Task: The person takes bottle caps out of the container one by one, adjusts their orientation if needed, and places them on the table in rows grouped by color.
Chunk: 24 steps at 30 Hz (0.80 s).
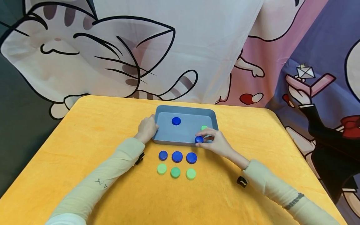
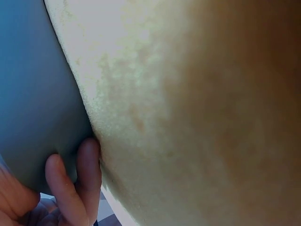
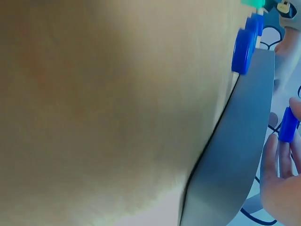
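Observation:
My right hand (image 1: 217, 143) pinches a blue bottle cap (image 1: 199, 139) between thumb and fingers, over the near right part of a grey-blue tray (image 1: 185, 143). The right wrist view shows this cap (image 3: 288, 125) held edge-on above the tray wall. At the tray's left side, my left hand (image 1: 147, 128) grips the rim, with fingers (image 2: 66, 188) against the outer wall in the left wrist view. Inside the tray lie a blue cap (image 1: 176, 121), left of centre, and a light green cap (image 1: 204, 127), partly hidden behind the right hand.
In front of the tray, a row of three blue caps (image 1: 177, 157) lies above a row of three green caps (image 1: 175, 172). All rest on a yellow cloth-covered table (image 1: 112, 112). A cartoon-printed curtain (image 1: 208, 56) hangs behind the table's far edge.

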Tool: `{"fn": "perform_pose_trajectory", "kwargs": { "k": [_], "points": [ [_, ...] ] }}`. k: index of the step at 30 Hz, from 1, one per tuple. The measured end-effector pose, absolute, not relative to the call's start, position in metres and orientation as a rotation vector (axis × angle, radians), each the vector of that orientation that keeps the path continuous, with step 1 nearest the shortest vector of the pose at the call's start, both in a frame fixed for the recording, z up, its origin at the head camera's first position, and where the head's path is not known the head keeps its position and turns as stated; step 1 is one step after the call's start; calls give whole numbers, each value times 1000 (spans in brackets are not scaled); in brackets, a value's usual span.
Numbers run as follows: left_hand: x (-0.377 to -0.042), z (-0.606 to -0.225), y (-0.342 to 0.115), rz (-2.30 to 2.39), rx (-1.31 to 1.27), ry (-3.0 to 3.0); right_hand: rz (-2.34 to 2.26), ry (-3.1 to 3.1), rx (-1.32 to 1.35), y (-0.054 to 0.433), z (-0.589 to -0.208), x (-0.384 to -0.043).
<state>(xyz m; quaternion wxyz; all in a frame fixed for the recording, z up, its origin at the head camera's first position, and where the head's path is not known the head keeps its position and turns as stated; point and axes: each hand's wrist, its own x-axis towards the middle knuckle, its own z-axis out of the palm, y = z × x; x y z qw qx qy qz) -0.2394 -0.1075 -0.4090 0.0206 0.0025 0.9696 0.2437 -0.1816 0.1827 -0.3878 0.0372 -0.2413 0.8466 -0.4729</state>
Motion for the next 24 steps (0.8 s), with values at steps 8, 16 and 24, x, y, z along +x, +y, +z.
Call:
{"fn": "perform_pose_trajectory", "kwargs": {
  "k": [8, 16, 24],
  "points": [
    [-239, -409, -107, 758, 12, 3008, -1537, 2641, -724, 192, -392, -159],
    [-238, -408, -107, 758, 22, 3016, -1584, 2651, -684, 212, -412, -147],
    [-238, -407, -107, 750, 21, 3007, -1584, 2610, -687, 215, -417, -137]
  ]
}}
